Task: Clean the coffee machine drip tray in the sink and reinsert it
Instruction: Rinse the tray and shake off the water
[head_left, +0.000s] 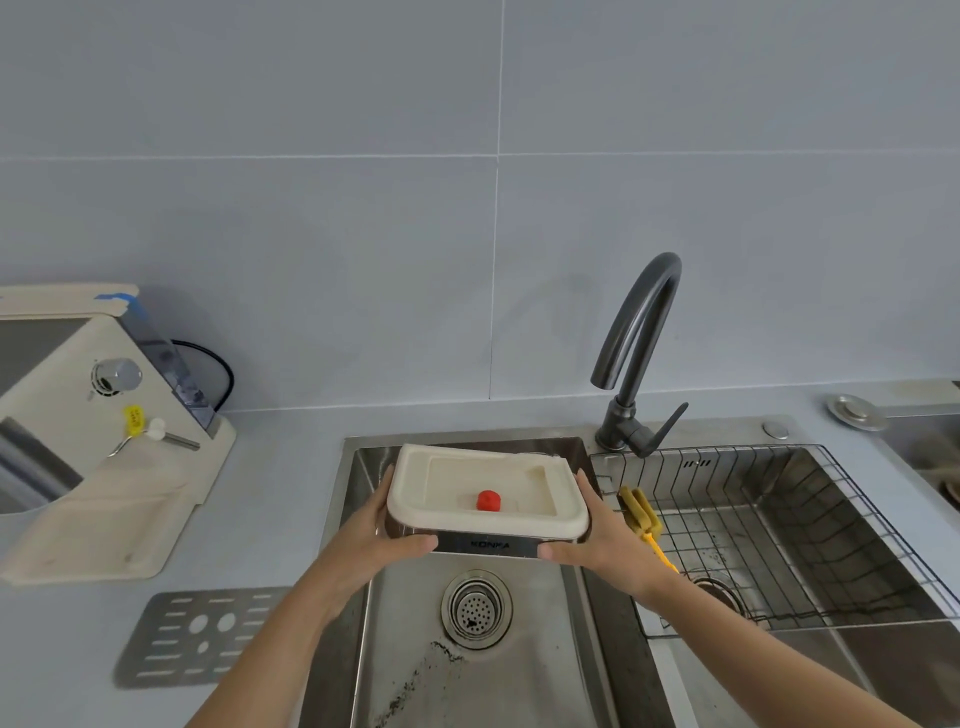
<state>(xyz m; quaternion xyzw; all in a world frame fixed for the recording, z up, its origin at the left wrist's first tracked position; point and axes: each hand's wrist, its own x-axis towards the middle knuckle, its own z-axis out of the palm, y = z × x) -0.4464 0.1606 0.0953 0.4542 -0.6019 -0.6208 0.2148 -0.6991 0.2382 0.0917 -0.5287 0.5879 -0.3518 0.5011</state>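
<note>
I hold the cream drip tray (483, 486) level above the left sink basin (467, 675). It has a metal front plate and a small red float (489, 500) in its middle. My left hand (384, 535) grips its left side and my right hand (597, 540) grips its right side. The cream coffee machine (78, 415) stands on the counter at the left, its base slot open. The tray's perforated metal grate (202, 636) lies flat on the counter in front of the machine.
A dark curved faucet (636, 364) rises behind the sinks, its spout over the divider. The right basin holds a wire rack (779, 530) with a yellow brush (641, 514) at its left edge. Dark coffee grounds streak the left basin near the drain (475, 608).
</note>
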